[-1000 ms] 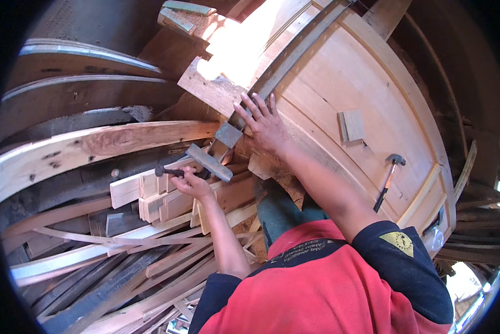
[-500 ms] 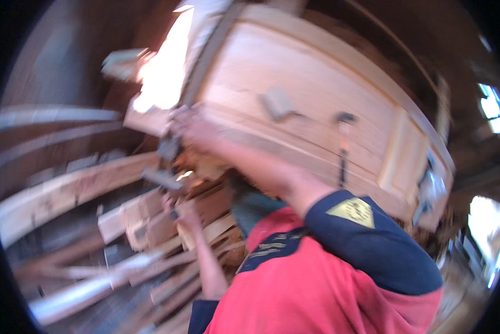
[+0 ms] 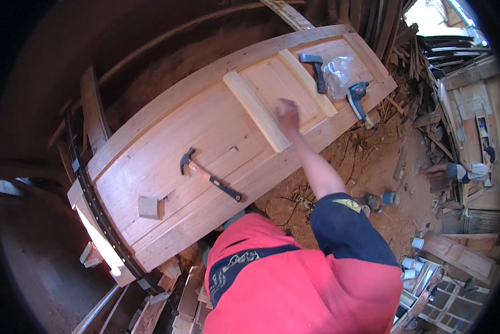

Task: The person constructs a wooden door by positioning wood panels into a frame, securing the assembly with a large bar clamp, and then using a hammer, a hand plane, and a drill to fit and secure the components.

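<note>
My right hand [image 3: 288,118] is over the wooden panel door [image 3: 166,147], its fingers smeared by motion. It is nearest a loose wooden strip [image 3: 256,110] that lies across the door; whether it touches or holds anything cannot be made out. A second strip [image 3: 308,83] lies farther right. Beyond it are a hammer with a dark handle [image 3: 319,74], a clear plastic bag [image 3: 338,78] and a power drill [image 3: 357,102]. Nearer my body rests a claw hammer [image 3: 210,175], with a small wooden block [image 3: 148,207] to its left. My left hand is out of view.
A long bar clamp [image 3: 104,216] spans the door's left end. Shavings and cables cover the floor [image 3: 294,195] at the right. Stacked timber [image 3: 189,298] lies below left. Another person [image 3: 472,171] is at the far right, near paint pots [image 3: 408,273] and more wooden panels [image 3: 460,256].
My view has swung to the right. My right hand has left the clamped end of the door and is now over the strips. My left hand, earlier around a hammer-like tool, has gone out of view.
</note>
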Demonstrator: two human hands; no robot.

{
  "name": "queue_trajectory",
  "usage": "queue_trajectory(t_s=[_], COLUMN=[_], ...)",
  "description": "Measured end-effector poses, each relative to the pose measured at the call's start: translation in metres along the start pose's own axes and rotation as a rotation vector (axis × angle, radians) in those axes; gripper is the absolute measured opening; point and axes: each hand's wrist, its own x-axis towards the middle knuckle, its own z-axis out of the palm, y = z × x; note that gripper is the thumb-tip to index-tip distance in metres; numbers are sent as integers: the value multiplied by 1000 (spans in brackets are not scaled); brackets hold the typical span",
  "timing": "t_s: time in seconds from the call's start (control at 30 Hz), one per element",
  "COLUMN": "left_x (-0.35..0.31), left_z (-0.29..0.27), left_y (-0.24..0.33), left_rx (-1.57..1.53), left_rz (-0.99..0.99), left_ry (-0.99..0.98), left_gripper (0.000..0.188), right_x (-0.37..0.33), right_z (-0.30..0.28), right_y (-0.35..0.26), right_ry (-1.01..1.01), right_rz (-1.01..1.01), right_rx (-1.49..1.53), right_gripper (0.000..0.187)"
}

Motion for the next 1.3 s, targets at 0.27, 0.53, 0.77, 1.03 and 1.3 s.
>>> queue_trajectory(t_s=[0.27, 0.53, 0.77, 1.03, 1.3], left_x=[14, -29, -30, -5, 109], left_z=[-62, -61, -64, -84, -149], left_y=[-13, 92, 134, 222, 184], left_rx=[-43, 172, 234, 21, -30], left_rz=[-7, -6, 121, 138, 259], left_ry=[-192, -184, -51, 282, 690], left_gripper=[44, 38, 31, 28, 27], right_x=[101, 159, 252, 87, -79], right_z=[-23, 3, -18, -55, -19], right_y=[182, 261, 258, 7, -230], right_ry=[-176, -170, -511, -350, -738], right_rz=[398, 299, 388, 840, 746], right_rx=[-398, -628, -541, 1232, 846], right_gripper=[56, 76, 20, 15, 11])
